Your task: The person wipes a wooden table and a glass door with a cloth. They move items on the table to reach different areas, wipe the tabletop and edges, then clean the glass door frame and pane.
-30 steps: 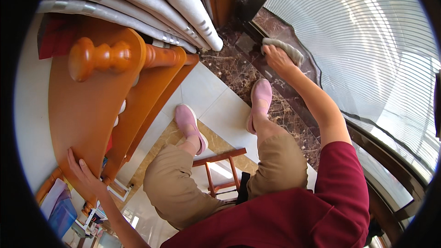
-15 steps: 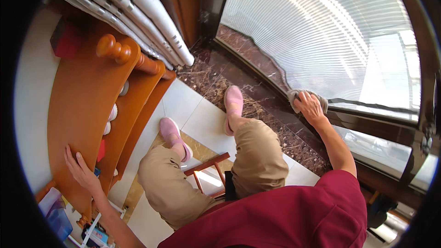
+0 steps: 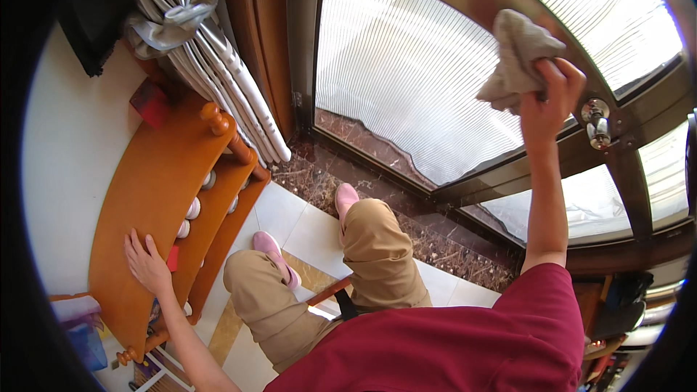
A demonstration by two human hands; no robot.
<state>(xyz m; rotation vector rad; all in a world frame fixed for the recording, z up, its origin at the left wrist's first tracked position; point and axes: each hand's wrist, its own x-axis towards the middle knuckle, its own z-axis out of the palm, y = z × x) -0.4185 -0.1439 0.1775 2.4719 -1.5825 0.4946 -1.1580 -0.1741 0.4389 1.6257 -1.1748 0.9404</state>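
A bunched grey-beige cloth [image 3: 520,58] is gripped in my right hand [image 3: 552,101], raised in front of the glass door [image 3: 414,65]. The cloth overlaps the lower pane and the brown frame bar above it; whether it touches them I cannot tell. A metal door handle [image 3: 597,125] is just right of that hand. My left hand [image 3: 148,265] lies flat, fingers apart, on the top board of an orange-brown wooden shoe rack [image 3: 163,203]. Nothing is held in it.
Shoes [image 3: 193,208] stand on the rack's lower shelves. A tied silver curtain [image 3: 218,72] hangs beyond the rack, left of the door. Dark marble [image 3: 435,250] forms the threshold. Between my legs shows part of a wooden stool or frame [image 3: 331,290]. A red box [image 3: 150,101] sits by the wall.
My right hand has lifted the cloth from the pane's lower edge up to the height of the upper frame bar. The view has tilted up, showing more door and curtain. My left hand stays on the rack.
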